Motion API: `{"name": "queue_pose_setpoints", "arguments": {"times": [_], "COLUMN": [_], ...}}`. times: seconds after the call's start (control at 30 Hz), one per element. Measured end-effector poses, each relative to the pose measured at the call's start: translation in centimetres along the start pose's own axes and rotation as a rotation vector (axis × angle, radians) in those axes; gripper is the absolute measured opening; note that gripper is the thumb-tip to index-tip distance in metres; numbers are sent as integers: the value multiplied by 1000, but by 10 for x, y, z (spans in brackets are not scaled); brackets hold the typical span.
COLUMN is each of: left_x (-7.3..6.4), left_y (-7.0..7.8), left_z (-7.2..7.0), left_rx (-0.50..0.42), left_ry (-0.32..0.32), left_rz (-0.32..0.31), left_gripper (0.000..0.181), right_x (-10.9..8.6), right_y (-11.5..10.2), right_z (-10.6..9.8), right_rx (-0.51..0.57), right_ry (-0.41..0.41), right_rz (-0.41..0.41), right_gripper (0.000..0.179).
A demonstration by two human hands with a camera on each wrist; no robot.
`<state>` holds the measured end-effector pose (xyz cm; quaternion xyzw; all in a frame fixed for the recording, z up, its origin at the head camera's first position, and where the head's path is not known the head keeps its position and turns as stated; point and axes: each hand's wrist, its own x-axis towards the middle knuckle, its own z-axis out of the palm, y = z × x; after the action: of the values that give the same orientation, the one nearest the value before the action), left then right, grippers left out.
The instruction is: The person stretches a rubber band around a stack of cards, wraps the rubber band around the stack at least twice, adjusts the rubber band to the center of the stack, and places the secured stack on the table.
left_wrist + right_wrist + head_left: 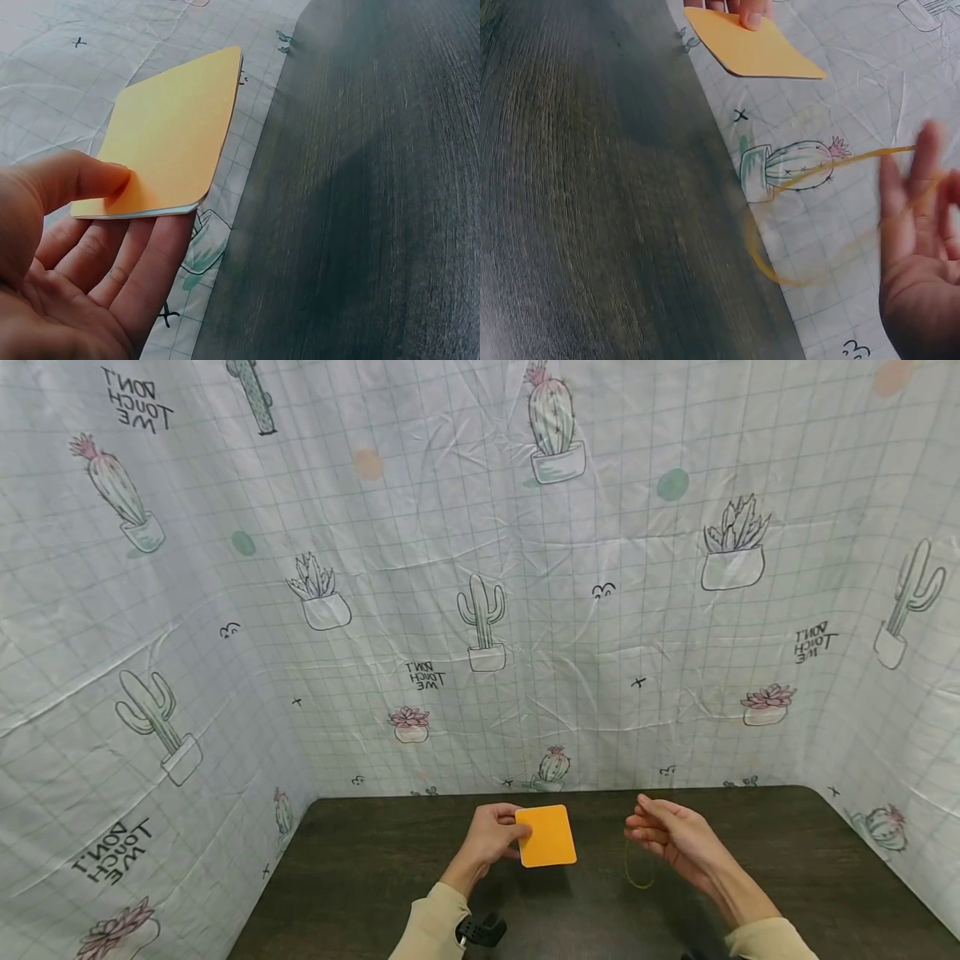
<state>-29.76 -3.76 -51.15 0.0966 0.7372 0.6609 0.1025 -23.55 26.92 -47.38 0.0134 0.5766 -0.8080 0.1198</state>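
Observation:
My left hand (489, 842) holds a small orange notebook (549, 839) with rounded corners, thumb on the cover and fingers beneath. Pale layers show along the notebook's lower edge in the left wrist view, where the orange cover (176, 135) tilts upward. To the right, apart from the notebook, my right hand (684, 839) pinches a thin yellow rubber band (638, 885), which hangs as a loose loop. Motion blurs that hand's fingers and part of the band (763, 262) in the right wrist view.
Both hands are above a dark wood-grain table (360, 860). A white cloth (450, 527) printed with cacti hangs behind the table and along both sides. On the left wrist is a black band (483, 931).

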Motion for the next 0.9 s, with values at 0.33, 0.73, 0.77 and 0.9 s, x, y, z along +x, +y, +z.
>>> {"name": "queue_pose_setpoints", "arguments": {"times": [0.33, 0.73, 0.77, 0.9], "left_x": [0, -1, -1, -1], "left_y": [-1, 0, 0, 0], "left_z": [1, 4, 4, 4], "left_rx": [-4, -7, -8, -10], "left_ry": [-4, -2, -2, -1], "left_rz": [3, -4, -4, -3], "left_gripper": [19, 19, 20, 19], "right_x": [2, 5, 5, 5], "right_y": [6, 13, 14, 12], "right_z": [-12, -13, -13, -11], "right_rx": [-113, 9, 24, 98], "right_ry": [-122, -43, -35, 9], "right_rz": [-49, -92, -96, -97], "right_gripper": [33, 38, 38, 43]}}
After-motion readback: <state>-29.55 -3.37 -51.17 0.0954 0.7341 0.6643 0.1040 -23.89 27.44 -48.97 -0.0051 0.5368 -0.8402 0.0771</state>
